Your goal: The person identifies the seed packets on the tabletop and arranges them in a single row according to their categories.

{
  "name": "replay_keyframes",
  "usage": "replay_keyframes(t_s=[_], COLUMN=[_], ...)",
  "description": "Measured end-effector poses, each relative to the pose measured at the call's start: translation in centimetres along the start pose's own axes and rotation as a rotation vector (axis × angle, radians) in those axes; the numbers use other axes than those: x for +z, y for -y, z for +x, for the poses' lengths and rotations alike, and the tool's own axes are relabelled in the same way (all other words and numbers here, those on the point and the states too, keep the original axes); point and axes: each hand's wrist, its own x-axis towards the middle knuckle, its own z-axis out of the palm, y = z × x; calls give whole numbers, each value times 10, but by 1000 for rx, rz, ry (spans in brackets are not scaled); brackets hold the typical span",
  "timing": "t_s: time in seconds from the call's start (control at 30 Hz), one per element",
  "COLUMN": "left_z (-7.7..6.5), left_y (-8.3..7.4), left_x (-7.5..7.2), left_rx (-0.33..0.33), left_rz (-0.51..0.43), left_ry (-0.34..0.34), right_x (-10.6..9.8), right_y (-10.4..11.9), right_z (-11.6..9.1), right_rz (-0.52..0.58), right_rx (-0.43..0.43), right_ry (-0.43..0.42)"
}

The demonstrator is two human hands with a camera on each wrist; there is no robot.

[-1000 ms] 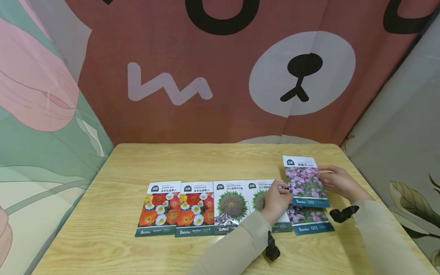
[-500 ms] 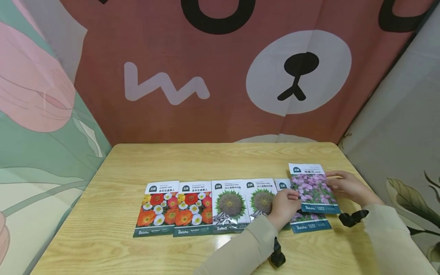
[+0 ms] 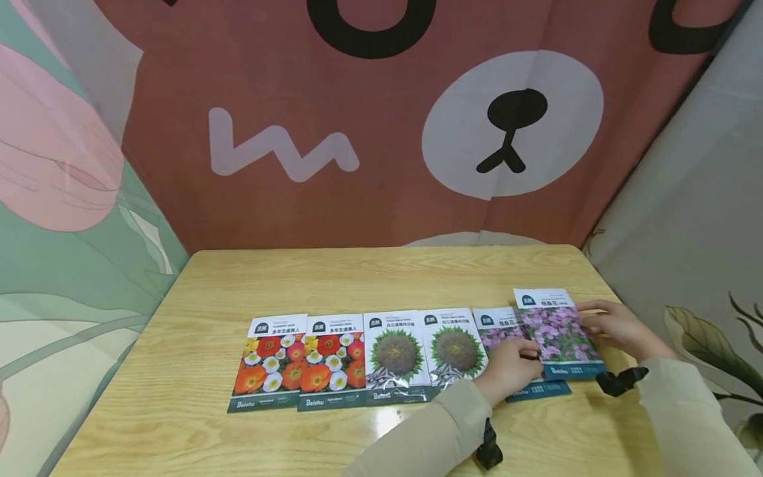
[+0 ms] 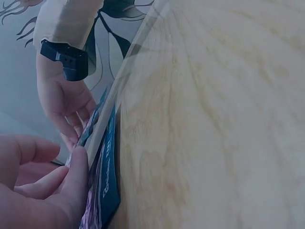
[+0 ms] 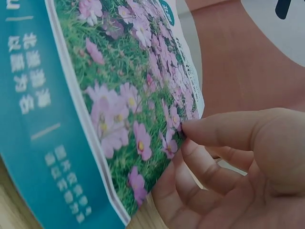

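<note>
A pink-flower seed packet [image 3: 557,334] is raised a little and tilted over a second pink-flower packet [image 3: 497,324], whose lower right part it covers. At its right edge, my right hand [image 3: 622,329] pinches it, the thumb [image 5: 219,130] on the printed face in the right wrist view. My left hand [image 3: 511,371] has curled fingers at the raised packet's left edge and appears to pinch it; the left wrist view shows the thumb [image 4: 78,167] against that edge. This hand also hides the middle of the lower packet.
Left of the hands lie two sunflower seed packets [image 3: 456,348] and two poppy seed packets [image 3: 334,364] in one row, edges close or overlapping. They rest on a wooden table [image 3: 179,371]. A printed curtain [image 3: 298,212] hangs behind the table's far edge.
The raised packet has moved right and slightly nearer, with both hands moving along. More of the lower pink-flower packet's top now shows, as does the right sunflower packet. The view has shifted slightly.
</note>
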Motion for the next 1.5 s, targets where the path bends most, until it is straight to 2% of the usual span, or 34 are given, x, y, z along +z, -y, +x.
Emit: replay_keyframes(t_s=[0.1,0.3,0.37,0.5,0.73,1.03,1.13,1.33,1.5], left_z=[0,-2,-3,-2,1,0,1,2,0], left_y=[0,-2,-3,-4,-1,-1,1,2,3], left_x=[5,10,12,16,21,21,20,14,6], left_rx=[-23,-68,-96,-142,-177,-138,-132,-143,-123], left_rz=[-67,-120,-182,-290,-364,-253,-279,-358,-420], left_ry=[41,139,180,215,241,222,220,241,213], right_x=[-2,-6,-7,-7,-5,0,3,7,6], right_y=[-3,-9,-11,-13,-15,-15,-14,-10,-7], right_z=[-1,-2,-2,-2,0,2,2,1,0], right_rz=[-15,-35,-43,-81,-131,-246,-276,-314,-352], right_rx=[15,49,51,28,8,41,33,46,44], right_ry=[-16,-46,-58,-90,-144,-232,-259,-254,-239])
